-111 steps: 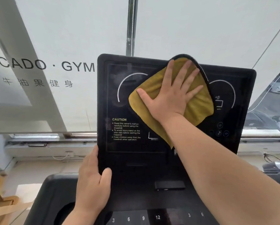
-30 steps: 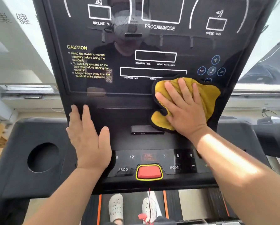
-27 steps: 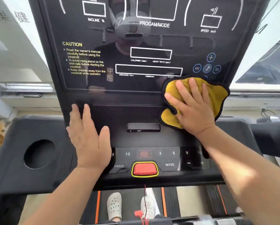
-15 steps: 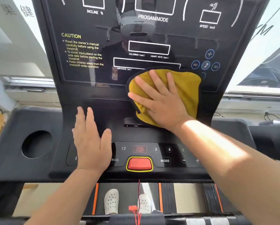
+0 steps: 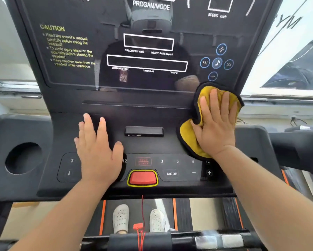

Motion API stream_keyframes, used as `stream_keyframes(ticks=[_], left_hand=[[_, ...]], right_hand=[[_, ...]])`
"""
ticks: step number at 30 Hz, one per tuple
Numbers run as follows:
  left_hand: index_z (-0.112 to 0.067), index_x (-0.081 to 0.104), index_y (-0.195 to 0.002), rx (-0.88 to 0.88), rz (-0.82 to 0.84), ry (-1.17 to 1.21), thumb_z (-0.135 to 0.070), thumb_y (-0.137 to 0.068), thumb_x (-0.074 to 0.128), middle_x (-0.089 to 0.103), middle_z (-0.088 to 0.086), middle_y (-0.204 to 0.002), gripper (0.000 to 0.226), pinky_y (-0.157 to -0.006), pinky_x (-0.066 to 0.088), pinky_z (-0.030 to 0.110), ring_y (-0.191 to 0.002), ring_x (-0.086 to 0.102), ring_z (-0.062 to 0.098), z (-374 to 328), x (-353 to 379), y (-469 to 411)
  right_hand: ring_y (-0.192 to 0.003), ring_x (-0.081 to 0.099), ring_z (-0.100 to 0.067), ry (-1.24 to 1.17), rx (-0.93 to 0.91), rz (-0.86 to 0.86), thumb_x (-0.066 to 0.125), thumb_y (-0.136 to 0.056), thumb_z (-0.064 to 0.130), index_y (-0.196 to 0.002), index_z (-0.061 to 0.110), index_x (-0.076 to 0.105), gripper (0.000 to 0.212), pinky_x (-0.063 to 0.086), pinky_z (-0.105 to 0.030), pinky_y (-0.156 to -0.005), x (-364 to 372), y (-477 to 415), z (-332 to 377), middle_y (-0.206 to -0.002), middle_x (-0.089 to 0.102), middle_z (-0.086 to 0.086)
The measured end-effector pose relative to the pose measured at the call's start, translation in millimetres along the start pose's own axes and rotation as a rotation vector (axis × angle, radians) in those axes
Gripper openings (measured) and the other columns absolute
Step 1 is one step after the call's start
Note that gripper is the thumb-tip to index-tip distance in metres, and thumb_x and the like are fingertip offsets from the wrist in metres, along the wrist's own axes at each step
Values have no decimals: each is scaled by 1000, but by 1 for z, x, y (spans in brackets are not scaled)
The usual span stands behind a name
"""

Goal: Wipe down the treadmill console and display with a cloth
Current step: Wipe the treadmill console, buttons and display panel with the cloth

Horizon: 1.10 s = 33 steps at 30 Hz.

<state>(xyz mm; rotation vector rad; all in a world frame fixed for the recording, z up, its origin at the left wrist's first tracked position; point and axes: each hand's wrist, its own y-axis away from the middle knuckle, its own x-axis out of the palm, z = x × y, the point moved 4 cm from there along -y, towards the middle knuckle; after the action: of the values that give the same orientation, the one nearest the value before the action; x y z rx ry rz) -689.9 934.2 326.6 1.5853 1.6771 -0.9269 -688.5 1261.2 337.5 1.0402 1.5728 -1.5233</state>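
The black treadmill console (image 5: 152, 147) fills the view, with its glossy display (image 5: 148, 51) tilted up behind. My right hand (image 5: 215, 124) presses a yellow cloth with a black edge (image 5: 188, 136) flat against the console's lower right, just under the display's corner. The cloth is bunched beneath my palm and fingers. My left hand (image 5: 97, 151) lies flat with fingers spread on the console's left side, covering part of the button strip. It holds nothing.
A red stop button (image 5: 143, 178) with a yellow rim sits at the console's front centre, a red safety cord (image 5: 142, 223) hanging below it. A small black port block (image 5: 144, 131) juts out mid-console. A round cup holder (image 5: 23, 158) is at left. My white shoes (image 5: 121, 218) stand on the belt.
My right hand has slid the cloth from the middle of the console, below the display, to the lower right corner. My left hand has stayed flat in about the same place.
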Motion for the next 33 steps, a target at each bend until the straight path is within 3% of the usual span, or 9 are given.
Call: stream_keyframes(ticks=[3,6,8,11,15,22,28,33], left_hand=[[-12,29,-156,3,6,-28,-36,-86,42,1,13,-170,75,-120,8,63,-156,3,38,-1,-1,0],[-13,29,-156,-6,16,-25,-37,-87,40,1,12,-171,74,-121,6,63,-156,3,37,-2,-5,-1],[-14,31,-156,-4,21,-20,-37,-87,39,3,12,-171,73,-121,6,62,-156,4,36,-2,-8,0],[-15,33,-155,0,19,4,-36,-87,38,8,12,-170,72,-122,6,60,-156,7,35,2,-17,2],[-12,40,-151,-41,-38,-5,-35,-87,39,22,16,-166,69,-122,11,59,-153,16,39,25,-37,11],[-6,44,-149,-155,-76,-73,-35,-89,39,39,19,-158,68,-122,17,50,-147,28,37,72,-62,41],[-5,41,-151,-105,-3,-62,-36,-89,37,39,18,-158,69,-121,22,48,-147,32,35,95,-60,41],[-5,43,-150,-45,51,31,-33,-90,37,53,16,-148,67,-116,34,50,-137,44,37,109,-73,29]], right_hand=[[-153,-26,-38,30,143,250,21,-101,66,-160,17,-18,87,-17,-54,-124,3,25,7,-168,-28,-8],[-149,-34,-41,49,191,499,6,-96,73,-151,19,-33,87,-17,-56,-122,-2,53,20,-152,-50,-11],[-150,-31,-41,-9,193,583,1,-93,73,-153,20,-31,86,-13,-55,-124,-7,69,31,-155,-45,-14],[-155,-15,-42,-48,131,607,-2,-94,73,-161,17,-10,88,-2,-55,-127,-14,86,46,-168,-20,-18],[-156,9,-44,-67,98,558,11,-100,66,-163,13,17,83,14,-58,-125,-20,95,67,-170,8,-20],[-158,1,-37,-135,-33,549,10,-103,61,-164,14,11,78,4,-55,-127,-20,98,120,-171,0,-15],[-158,4,-36,-151,-122,575,5,-104,60,-164,13,10,76,12,-57,-127,-21,96,170,-171,5,-14],[-158,-4,-35,-142,-122,596,4,-102,62,-164,14,3,78,5,-56,-127,-20,83,216,-172,-3,-12]])
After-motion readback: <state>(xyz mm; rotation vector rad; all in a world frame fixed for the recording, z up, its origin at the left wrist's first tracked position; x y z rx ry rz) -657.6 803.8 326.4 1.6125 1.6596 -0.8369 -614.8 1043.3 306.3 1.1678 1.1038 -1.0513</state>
